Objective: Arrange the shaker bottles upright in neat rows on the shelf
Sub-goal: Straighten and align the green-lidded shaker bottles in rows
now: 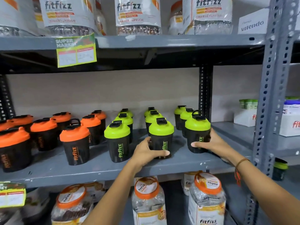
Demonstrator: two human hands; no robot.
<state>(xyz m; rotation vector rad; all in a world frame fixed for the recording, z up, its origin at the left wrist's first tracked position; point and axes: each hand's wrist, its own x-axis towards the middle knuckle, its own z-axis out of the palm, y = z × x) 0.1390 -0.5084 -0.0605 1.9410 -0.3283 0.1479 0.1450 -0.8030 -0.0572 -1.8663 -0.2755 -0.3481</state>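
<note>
Black shaker bottles stand upright in rows on the grey middle shelf [97, 169]. Several with orange lids [74, 135] fill the left half, several with green lids [117, 132] the right half. My left hand [146, 151] wraps the base of a front green-lidded bottle [161, 137]. My right hand [211, 143] grips the front bottle of the rightmost row [197, 132] from its right side, thumb across the front. Both bottles rest on the shelf.
Clear Fitfizz jars [138, 15] crowd the upper shelf, and orange-lidded jars [146, 197] sit on the lower one. A perforated grey upright [267, 95] stands just right of my right hand. White boxes [245, 117] lie on the neighbouring shelf. A price tag [76, 50] hangs above.
</note>
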